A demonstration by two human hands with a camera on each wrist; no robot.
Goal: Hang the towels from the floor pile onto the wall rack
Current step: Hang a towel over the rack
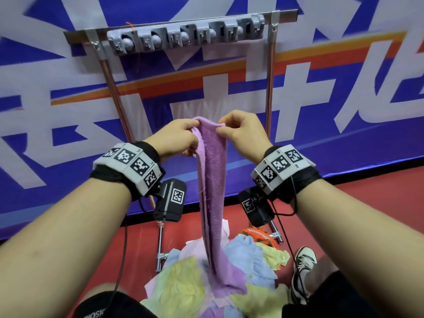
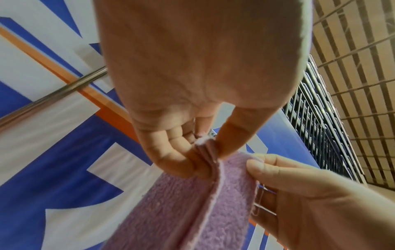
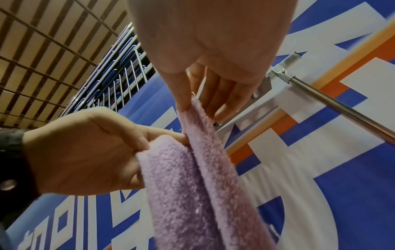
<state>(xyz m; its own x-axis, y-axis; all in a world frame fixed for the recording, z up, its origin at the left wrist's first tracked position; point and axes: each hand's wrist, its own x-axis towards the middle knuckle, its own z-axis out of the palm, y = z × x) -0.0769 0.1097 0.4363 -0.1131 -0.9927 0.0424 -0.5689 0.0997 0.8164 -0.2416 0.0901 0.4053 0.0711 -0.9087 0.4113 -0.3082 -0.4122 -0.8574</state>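
A purple towel (image 1: 212,180) hangs in a long fold from both hands down to the floor pile (image 1: 206,283). My left hand (image 1: 181,136) pinches its top edge on the left, thumb against fingers (image 2: 205,157). My right hand (image 1: 238,131) pinches the same top edge on the right (image 3: 188,108). The two hands are close together at chest height. The grey wall rack (image 1: 185,34) with several clips is mounted above and beyond the hands; its clips hold nothing. The purple towel (image 2: 192,211) fills the lower part of the left wrist view.
The pile holds yellow, blue, pink and orange towels on the red floor (image 1: 367,214). Metal poles (image 1: 269,72) run down from the rack to floor feet (image 1: 160,249). A blue, white and orange banner (image 1: 344,88) covers the wall. My shoe (image 1: 302,262) stands right of the pile.
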